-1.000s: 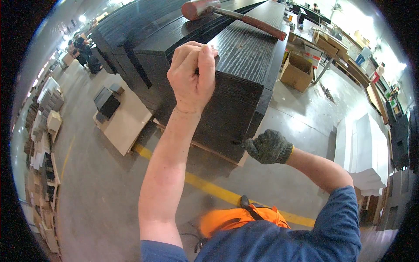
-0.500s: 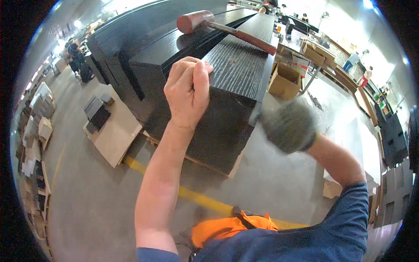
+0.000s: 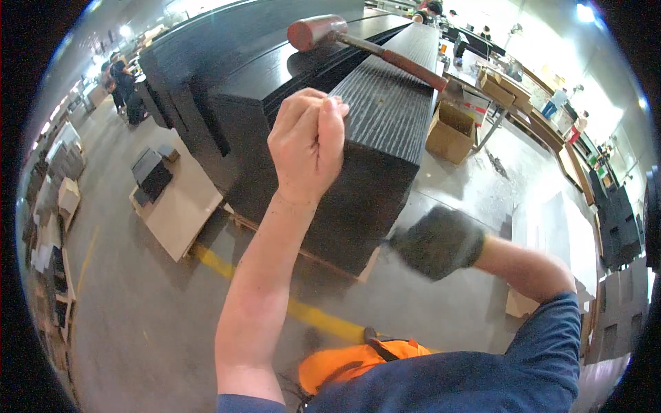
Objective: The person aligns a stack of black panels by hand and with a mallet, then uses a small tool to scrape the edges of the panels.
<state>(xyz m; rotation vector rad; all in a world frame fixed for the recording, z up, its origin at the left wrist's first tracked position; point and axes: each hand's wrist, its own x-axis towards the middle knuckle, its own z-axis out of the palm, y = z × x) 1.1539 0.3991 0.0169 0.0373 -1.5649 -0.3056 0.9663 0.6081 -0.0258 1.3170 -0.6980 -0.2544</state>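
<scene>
My bare left hand (image 3: pixel 308 141) is closed in a fist over the near top end of a stack of black boards (image 3: pixel 385 110) with a ribbed wood grain. Whatever its curled fingers may hold is hidden. Below the stack's near right corner is my right hand (image 3: pixel 441 242), in a dark grey glove and blurred by motion. It looks closed, and a small dark tip shows at its left side, too smeared to name. A mallet (image 3: pixel 318 33) with a reddish head lies across the top of the boards, its handle pointing right. Neither hand touches it.
Larger black panels (image 3: pixel 200 69) stand to the left of the stack. A pale sheet (image 3: pixel 180 213) with dark blocks lies on the floor at left. An open cardboard box (image 3: pixel 451 132) sits to the right, near a workbench (image 3: pixel 499 93). Other people work farther back.
My right hand has moved down and slightly left, along the near right corner of the stack. My left hand keeps its place on the boards; the whole view has shifted slightly.
</scene>
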